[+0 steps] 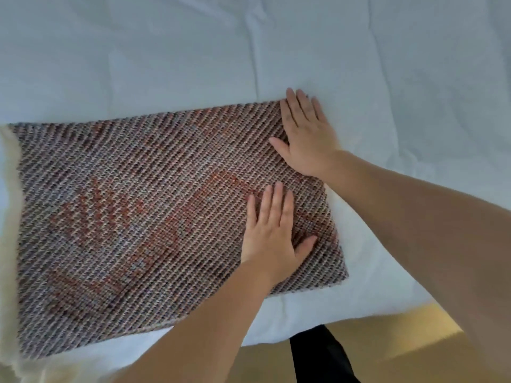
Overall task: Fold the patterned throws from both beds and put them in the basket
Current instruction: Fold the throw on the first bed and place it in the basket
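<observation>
Cream, fleecy edge (pixel 8 217) shows at the far left, sticking out from under the patterned throw (pixel 138 217). This patterned throw, woven in grey, white and rust-orange, lies folded into a flat rectangle on the bed (pixel 387 64), near the bed's front edge, with white bedding all around it. Toward the throw's right side the left hand (pixel 272 233) rests palm down on the weave, fingers straight and close together, thumb spread to the right, gripping nothing. Just beyond it the right hand (pixel 307 134) presses flat on the throw's far right corner, fingers straight, their tips reaching past the edge over the white bedding. At the lower right lies a tan floor (pixel 387 341), with a dark garment (pixel 318 355) beside the bed's edge.
</observation>
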The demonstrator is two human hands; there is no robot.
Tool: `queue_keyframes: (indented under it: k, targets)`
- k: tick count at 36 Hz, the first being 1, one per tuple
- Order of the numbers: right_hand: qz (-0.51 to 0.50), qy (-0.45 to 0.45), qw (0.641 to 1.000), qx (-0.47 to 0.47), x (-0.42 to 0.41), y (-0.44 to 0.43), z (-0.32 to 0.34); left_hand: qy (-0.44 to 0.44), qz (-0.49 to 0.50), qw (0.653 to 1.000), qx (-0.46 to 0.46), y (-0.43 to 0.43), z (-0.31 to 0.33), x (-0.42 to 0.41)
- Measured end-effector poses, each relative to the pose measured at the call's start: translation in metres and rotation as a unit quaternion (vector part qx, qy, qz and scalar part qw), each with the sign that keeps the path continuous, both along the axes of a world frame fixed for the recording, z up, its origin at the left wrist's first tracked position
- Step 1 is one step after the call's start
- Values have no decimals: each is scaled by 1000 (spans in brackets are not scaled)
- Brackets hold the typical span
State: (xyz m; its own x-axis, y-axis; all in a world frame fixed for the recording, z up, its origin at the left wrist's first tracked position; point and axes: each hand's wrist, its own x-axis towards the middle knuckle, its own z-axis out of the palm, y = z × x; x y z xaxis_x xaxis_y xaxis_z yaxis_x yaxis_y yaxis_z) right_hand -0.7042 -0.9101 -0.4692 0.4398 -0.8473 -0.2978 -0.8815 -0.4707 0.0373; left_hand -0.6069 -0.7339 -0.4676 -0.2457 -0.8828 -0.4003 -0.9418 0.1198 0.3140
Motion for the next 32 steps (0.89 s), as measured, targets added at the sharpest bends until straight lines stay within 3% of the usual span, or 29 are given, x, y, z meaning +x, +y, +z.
queue_keyframes:
  k: [4, 10, 17, 21, 26, 29, 32]
  targets:
    - [25, -16, 999, 17, -10, 20, 1, 31, -122, 992, 4, 20, -4, -37]
    - [36, -34, 997, 58, -31, 66, -4, 37, -203, 978, 12, 57, -11, -68]
    - [39, -64, 995, 72, -39, 66, -5, 42, -197, 979, 20, 73, -16, -78]
    - [-34, -120, 989, 84, -33, 43, -1, 62, -183, 981, 11, 70, -12, -78]
    - [-173, -290, 934, 117, -17, 9, 16, 82, -160, 984, 9, 57, -2, -80]
    - [-281, -385, 872, 110, -13, -15, 28, 72, -143, 987, -10, 38, 8, -86]
    - [-342, -382, 839, 184, -11, -40, 43, -4, -159, 987, -27, 16, 21, -94]
